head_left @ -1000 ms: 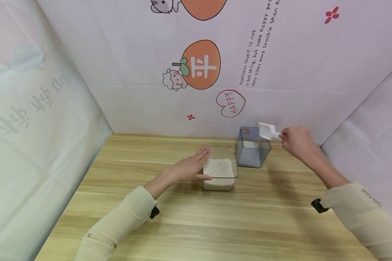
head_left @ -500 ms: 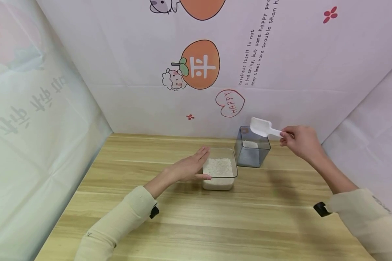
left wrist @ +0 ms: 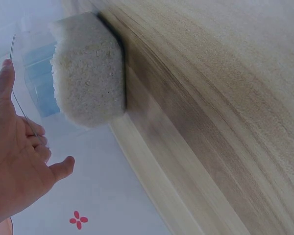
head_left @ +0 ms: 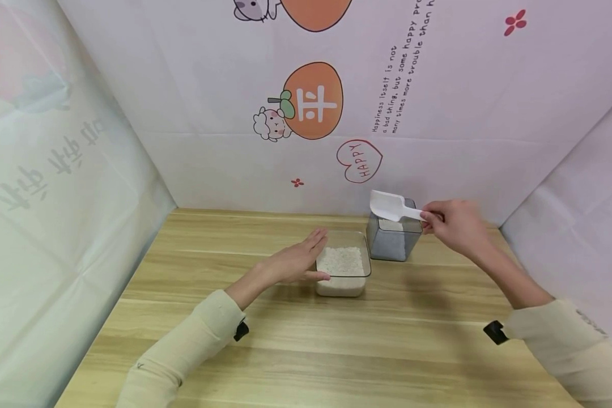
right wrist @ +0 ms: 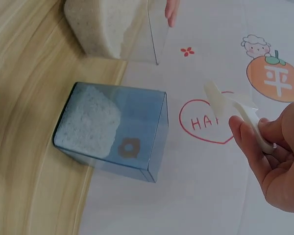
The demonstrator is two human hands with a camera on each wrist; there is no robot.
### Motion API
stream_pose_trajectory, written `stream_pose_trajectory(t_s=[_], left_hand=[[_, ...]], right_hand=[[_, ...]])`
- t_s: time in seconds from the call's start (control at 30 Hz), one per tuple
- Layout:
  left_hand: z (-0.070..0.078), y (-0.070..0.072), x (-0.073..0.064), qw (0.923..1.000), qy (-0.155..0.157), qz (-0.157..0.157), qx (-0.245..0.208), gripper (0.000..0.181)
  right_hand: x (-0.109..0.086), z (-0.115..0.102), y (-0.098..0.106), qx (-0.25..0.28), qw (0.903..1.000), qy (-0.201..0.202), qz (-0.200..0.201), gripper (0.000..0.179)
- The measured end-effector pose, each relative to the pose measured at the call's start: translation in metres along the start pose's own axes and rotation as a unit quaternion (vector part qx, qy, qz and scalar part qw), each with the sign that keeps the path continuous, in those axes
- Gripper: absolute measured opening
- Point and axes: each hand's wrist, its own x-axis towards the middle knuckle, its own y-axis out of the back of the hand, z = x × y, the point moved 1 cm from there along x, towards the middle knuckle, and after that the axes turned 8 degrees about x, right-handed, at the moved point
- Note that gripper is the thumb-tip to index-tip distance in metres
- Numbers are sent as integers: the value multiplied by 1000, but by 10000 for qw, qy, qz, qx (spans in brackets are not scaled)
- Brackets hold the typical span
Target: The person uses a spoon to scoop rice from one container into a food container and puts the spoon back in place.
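Observation:
My right hand (head_left: 459,226) grips the handle of a white scoop (head_left: 386,205), whose blade is over the blue-tinted square container (head_left: 394,245). In the right wrist view the scoop (right wrist: 255,129) is pinched between thumb and fingers, apart from the blue container (right wrist: 112,128), which holds white grains that look like rice. Rice (left wrist: 90,73) also partly fills the clear container (head_left: 341,288) to its left. My left hand (head_left: 297,262) rests against that clear container's left rim, thumb at the front and fingers straight toward the back. Whether the scoop carries rice is unclear.
Both containers stand on a wood-grain table (head_left: 285,351), close to the printed white backdrop (head_left: 224,158) behind. White sheets (head_left: 46,198) rise on the left and right sides. The blue container stands just right of and slightly behind the clear one.
My right hand has moved left with the scoop, whose blade has gone from above the blue container's right side to its left side. The left hand and both containers have stayed put.

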Motion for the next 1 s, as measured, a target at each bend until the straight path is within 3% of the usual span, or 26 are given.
stream_pose_trajectory(t_s=[0.37,0.5,0.67,0.8,1.0], left_hand=[[1,1,0,10000,30,-12,-7,101],[1,1,1,10000,17,-18,3,101],[0,0,1,10000,-2,-1,13,101],[-1,0,1,10000,5,-11,5,101],[-1,0,2,10000,-7,18,-29,100]], right_hand=[[0,-10,-33,28,9966,309,-768,15],[2,-13,-46,-235,9926,656,-991,11],[8,-18,-61,-666,9819,1306,-1201,17],[16,-23,-73,-1151,9728,1467,-1373,16],[28,-30,-92,-2036,9490,1717,-1689,9]])
